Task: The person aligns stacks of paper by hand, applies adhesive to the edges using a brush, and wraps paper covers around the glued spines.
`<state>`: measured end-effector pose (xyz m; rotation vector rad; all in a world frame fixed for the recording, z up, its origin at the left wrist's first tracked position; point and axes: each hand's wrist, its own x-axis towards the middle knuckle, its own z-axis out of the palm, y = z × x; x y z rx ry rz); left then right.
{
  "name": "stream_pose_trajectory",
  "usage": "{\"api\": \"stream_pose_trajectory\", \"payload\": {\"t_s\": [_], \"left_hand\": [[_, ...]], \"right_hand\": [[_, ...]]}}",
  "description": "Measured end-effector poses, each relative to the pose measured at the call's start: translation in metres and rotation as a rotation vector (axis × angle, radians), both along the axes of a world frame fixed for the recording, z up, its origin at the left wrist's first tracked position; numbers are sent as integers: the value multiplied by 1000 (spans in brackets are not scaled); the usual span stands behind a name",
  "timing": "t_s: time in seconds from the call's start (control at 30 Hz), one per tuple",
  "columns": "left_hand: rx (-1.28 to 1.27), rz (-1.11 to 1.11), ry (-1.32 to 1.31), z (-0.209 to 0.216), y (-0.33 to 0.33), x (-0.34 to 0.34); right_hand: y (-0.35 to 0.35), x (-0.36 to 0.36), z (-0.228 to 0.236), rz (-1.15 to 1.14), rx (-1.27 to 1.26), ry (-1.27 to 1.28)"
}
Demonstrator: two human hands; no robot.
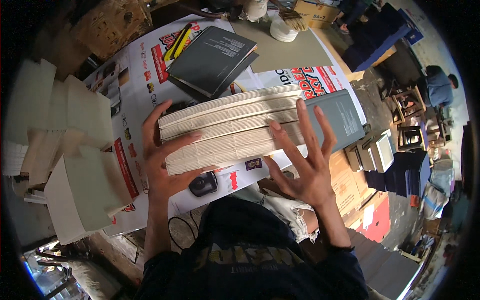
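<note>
Between my two hands is a stack of sewn book blocks (227, 142), their pale stitched spines turned toward me. My left hand (161, 162) grips the left end, its fingers spread along the spines and its thumb low. Across the right part, the fingers of my right hand (311, 175) reach over the spines, with the thumb near the lower edge. Beyond the stack's right end shows a dark grey book cover (342, 120); how far it runs under the stack is hidden. Farther back lie dark grey covers or books (212, 60), one upon another.
A yellow cutter knife (178, 42) lies beside the dark covers. Grey board (292, 52), a white tub (283, 29) and a brush (292, 19) are at the back. Pale book blocks (82, 185) stand at left. A black computer mouse (203, 184) sits near the table's front edge.
</note>
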<state>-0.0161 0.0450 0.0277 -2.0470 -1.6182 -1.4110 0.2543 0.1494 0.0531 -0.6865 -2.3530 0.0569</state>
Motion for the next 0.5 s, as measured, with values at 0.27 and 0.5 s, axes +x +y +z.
{"api": "stream_pose_trajectory", "payload": {"t_s": [0.27, 0.5], "left_hand": [[-33, -103, -154, 0, -4, -2], [-283, 111, -637, -9, -9, 2]], "right_hand": [[-18, -19, 37, 109, -123, -179], [9, 12, 85, 145, -368, -55]]}}
